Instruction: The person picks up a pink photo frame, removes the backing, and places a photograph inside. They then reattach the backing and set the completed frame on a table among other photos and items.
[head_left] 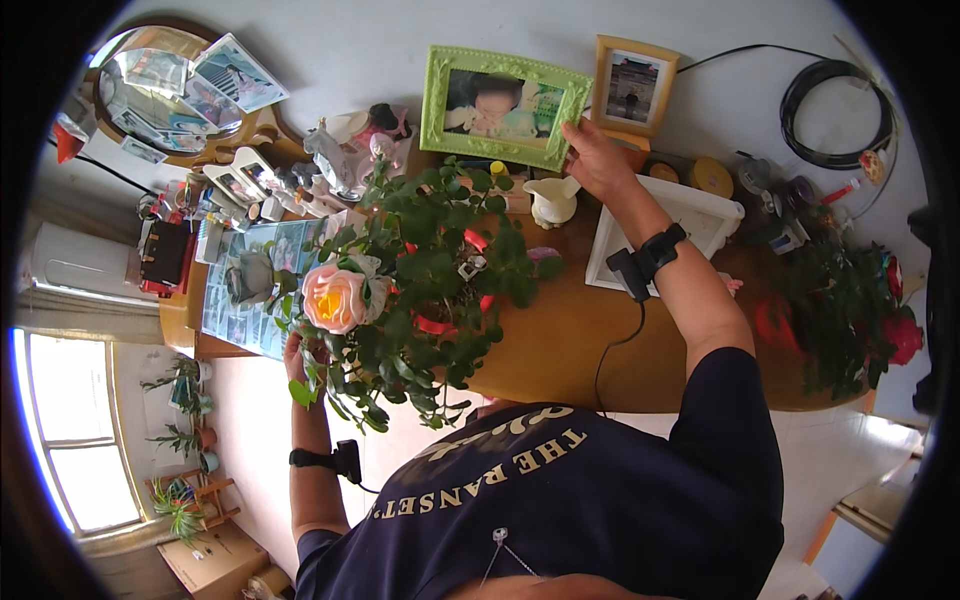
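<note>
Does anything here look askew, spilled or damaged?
Slightly: the large photo by the oval mirror sits at a steep slant, and the green picture frame in the right hand tilts too, though fisheye bending may exaggerate both. I see no spill or breakage.

Brown wooden tabletop [540, 350]: supports 1 white rectangular tray [605, 235] and, left of it, 1 cream pitcher [552, 203]. Photographs [232, 322] cover the left end.

Curved cream capitals [480, 474] on navy T-shirt [650, 480], pale script [495, 430] alongside
</note>
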